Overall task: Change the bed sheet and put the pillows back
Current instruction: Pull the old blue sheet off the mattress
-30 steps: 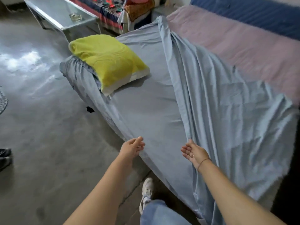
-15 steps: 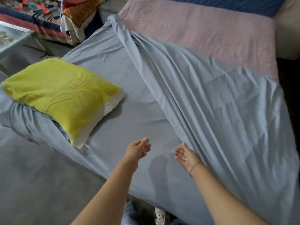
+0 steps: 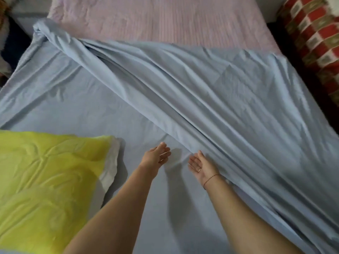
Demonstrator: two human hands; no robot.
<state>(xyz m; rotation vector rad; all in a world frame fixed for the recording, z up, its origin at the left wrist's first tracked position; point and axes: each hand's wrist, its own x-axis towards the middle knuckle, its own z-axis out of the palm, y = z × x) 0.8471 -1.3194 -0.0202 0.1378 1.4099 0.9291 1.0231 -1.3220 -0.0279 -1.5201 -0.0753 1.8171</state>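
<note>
A light blue bed sheet [image 3: 229, 92] covers most of the bed, with a thick bunched fold running diagonally from the far left corner down to the right. The pink mattress [image 3: 165, 17] shows bare at the far side. A yellow pillow [image 3: 49, 184] with a white end lies on the sheet at the near left. My left hand [image 3: 156, 155] hovers open just above the flat sheet, fingers straight. My right hand [image 3: 200, 166] is open too, palm up, right beside the edge of the fold. Neither hand holds anything.
A red and white checked cushion or blanket [image 3: 311, 39] lies off the bed's far right side. Dark cloth and other items sit at the far left edge [image 3: 7, 33].
My view has swung from the bed's end over the bed. Both hands have reached forward over the sheet toward the fold, staying open. The pillow now appears at my near left.
</note>
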